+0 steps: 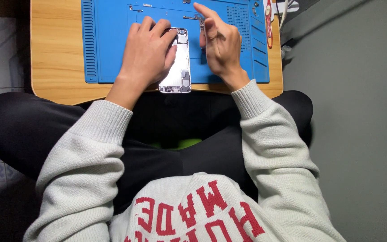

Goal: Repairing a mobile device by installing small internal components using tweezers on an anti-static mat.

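Opened phone shell (178, 62) at the blue mat's (108, 40) near edge — left hand (146, 56) pressing it flat, fingers curled over it; right hand (218, 45) pinched, contents indiscernible — loosened small parts could probably scatter if the shell slips.

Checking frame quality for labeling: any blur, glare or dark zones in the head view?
Head view: mostly sharp; right hand fingers slightly soft; bright sheen on the opened phone; blue mat evenly lit; lap and floor corners dark; wide-angle bend at the wooden table edges.
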